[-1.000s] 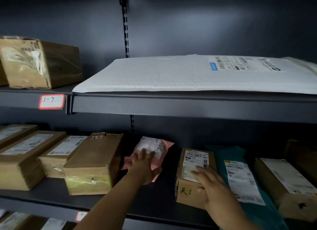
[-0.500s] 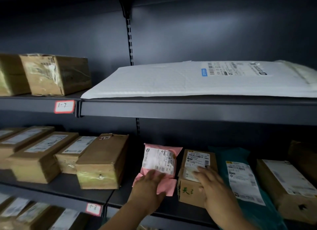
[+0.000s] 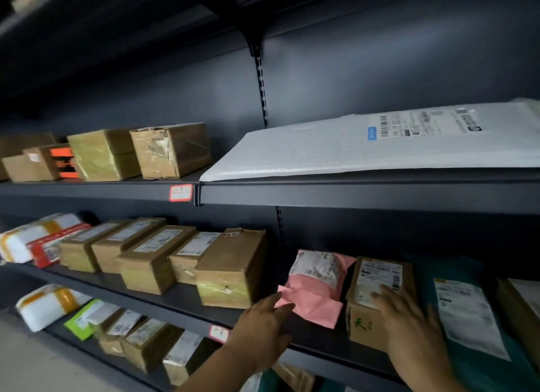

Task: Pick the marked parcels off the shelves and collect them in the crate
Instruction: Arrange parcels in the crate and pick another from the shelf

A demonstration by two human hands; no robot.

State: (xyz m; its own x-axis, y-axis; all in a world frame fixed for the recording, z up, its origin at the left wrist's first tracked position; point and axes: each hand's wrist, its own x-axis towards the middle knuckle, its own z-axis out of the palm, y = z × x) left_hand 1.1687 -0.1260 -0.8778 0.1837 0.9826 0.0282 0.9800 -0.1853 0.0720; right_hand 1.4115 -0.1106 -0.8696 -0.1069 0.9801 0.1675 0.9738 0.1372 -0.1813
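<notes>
A pink parcel bag with a white label lies on the middle shelf. My left hand is at its lower left corner, fingers stretched out and touching the pink edge. Right of the bag stands a small brown box with green writing on its front. My right hand lies flat on the box's top and right side, fingers straight. No crate is in view.
A row of brown boxes fills the middle shelf to the left. A large white padded mailer lies on the upper shelf, with boxes to its left. A teal bag sits right of the small box. More parcels lie below.
The view has swung left and up. The pink bag has dropped from upright in my left hand to lying on the shelf, and my left hand has drawn back to its corner. My right hand stays on the box.
</notes>
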